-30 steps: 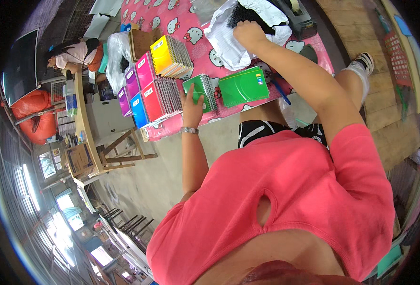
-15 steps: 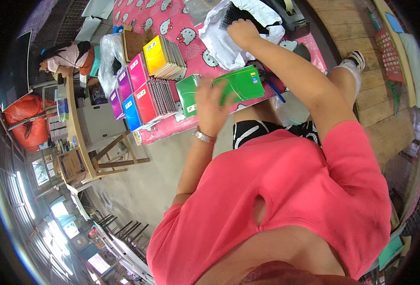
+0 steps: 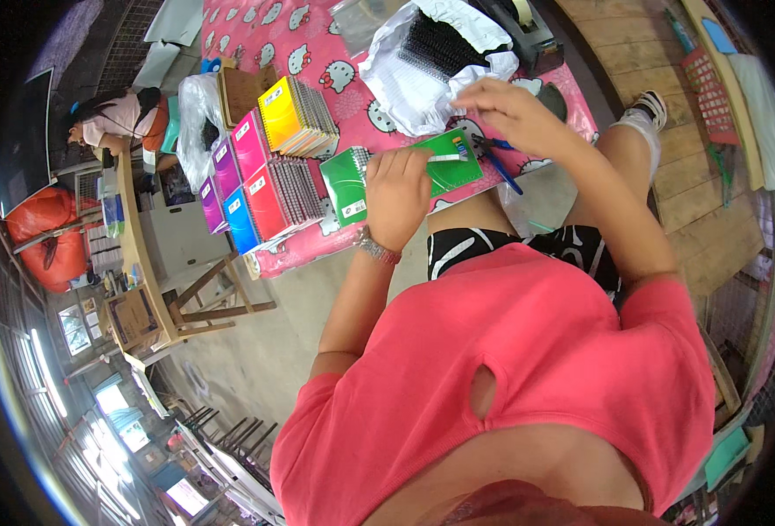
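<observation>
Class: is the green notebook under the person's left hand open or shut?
Shut: the green notebook lies flat on the table, cover up, left hand pressing it.

White labels (image 3: 353,209) on stacked notebook covers (small rectangles); white plastic bag (image 3: 405,79) behind.

A green spiral-bound notebook (image 3: 423,175) lies flat near the pink table's (image 3: 317,61) front edge, cover up.

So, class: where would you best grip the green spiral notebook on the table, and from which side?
Grip the green spiral notebook by its free right edge, coming from the right: it lies flat, the left hand covers its middle and the wire spine runs along its left.
</observation>
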### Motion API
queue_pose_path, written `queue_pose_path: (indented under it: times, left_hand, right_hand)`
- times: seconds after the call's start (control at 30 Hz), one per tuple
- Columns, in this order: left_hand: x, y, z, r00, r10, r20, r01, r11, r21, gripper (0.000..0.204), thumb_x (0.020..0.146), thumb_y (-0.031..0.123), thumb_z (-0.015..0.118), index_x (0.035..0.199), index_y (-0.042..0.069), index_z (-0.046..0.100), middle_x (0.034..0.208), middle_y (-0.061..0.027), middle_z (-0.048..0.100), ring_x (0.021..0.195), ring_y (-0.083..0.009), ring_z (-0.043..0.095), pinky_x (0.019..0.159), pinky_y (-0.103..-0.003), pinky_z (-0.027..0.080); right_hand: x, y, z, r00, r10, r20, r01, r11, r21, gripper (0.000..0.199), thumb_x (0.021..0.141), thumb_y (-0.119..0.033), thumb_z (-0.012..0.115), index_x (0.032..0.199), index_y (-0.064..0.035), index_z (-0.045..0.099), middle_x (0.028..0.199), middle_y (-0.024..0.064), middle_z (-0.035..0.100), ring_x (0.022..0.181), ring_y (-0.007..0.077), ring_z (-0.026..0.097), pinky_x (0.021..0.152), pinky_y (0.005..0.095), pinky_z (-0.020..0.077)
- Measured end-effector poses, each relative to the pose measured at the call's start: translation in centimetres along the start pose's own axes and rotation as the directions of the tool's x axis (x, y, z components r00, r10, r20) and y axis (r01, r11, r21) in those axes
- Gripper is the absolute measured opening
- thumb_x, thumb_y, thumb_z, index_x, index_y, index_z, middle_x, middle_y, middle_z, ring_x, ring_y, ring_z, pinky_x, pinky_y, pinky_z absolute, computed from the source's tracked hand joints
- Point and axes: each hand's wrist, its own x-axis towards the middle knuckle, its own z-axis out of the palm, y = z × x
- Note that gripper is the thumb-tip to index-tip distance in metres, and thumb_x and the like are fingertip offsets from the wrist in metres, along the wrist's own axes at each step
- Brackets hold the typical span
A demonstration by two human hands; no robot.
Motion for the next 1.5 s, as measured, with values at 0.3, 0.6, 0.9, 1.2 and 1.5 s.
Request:
queue_pose_path:
  times: [0.3,0.6,0.9,1.2,1.5]
  left_hand:
    - [0.3,0.4,1.1,0.999,-0.033,-0.043,0.033,0.999,0.0,0.019,0.086,0.021,0.065,0.1,0.008,0.061,0.094,-0.0087,0.063,0.091,-0.0288,0.057,0.09,-0.046,0.037]
    - [0.5,1.8,1.5,0.997,-0.038,-0.061,0.037,0.999,-0.017,0.016,0.085,0.014,0.066,0.098,0.007,0.061,0.091,-0.0083,0.062,0.089,-0.0295,0.056,0.087,-0.044,0.037]
    - [1.6,4.2,2.3,0.995,0.059,-0.078,-0.065,0.995,-0.073,0.023,0.084,0.011,0.065,0.106,0.007,0.058,0.1,-0.0103,0.062,0.095,-0.0308,0.056,0.092,-0.045,0.036]
    - [1.4,4.2,2.4,0.996,0.092,-0.021,-0.094,0.991,-0.091,0.023,0.083,0.015,0.067,0.102,0.008,0.057,0.1,-0.0078,0.061,0.099,-0.0273,0.057,0.098,-0.046,0.035]
    - [1.0,2.8,2.5,0.992,0.129,0.003,-0.129,0.991,-0.044,0.018,0.091,0.021,0.061,0.104,0.009,0.06,0.106,-0.008,0.063,0.108,-0.0316,0.054,0.099,-0.046,0.034]
  right_hand:
    - [-3.8,-4.0,0.7,0.984,0.15,-0.092,-0.154,0.987,-0.045,0.023,0.087,-0.014,0.064,0.109,-0.0102,0.07,0.088,0.008,0.061,0.083,0.0239,0.06,0.074,0.0359,0.0459]
    - [-4.6,-4.7,-0.4,0.977,0.215,0.012,-0.215,0.974,0.071,0.024,0.088,-0.007,0.062,0.11,-0.0094,0.069,0.095,0.0116,0.058,0.089,0.0258,0.06,0.08,0.0358,0.0478]
    - [-5.1,-6.1,-1.4,0.938,0.338,0.08,-0.347,0.926,0.151,0.035,0.091,-0.01,0.06,0.126,-0.0079,0.057,0.086,0.0101,0.057,0.08,0.026,0.058,0.074,0.0348,0.0484]
    - [-4.9,-6.2,-0.2,0.987,0.16,-0.006,-0.161,0.986,-0.033,0.028,0.095,-0.021,0.056,0.12,-0.0095,0.053,0.084,0.0145,0.067,0.078,0.0378,0.065,0.071,0.0439,0.0508]
    - [-7.3,3.6,-3.1,0.941,0.337,-0.041,-0.254,0.62,-0.743,0.038,0.081,-0.031,0.07,0.105,-0.0033,0.062,0.125,0.0179,0.06,0.115,0.0354,0.054,0.097,0.0403,0.0453]
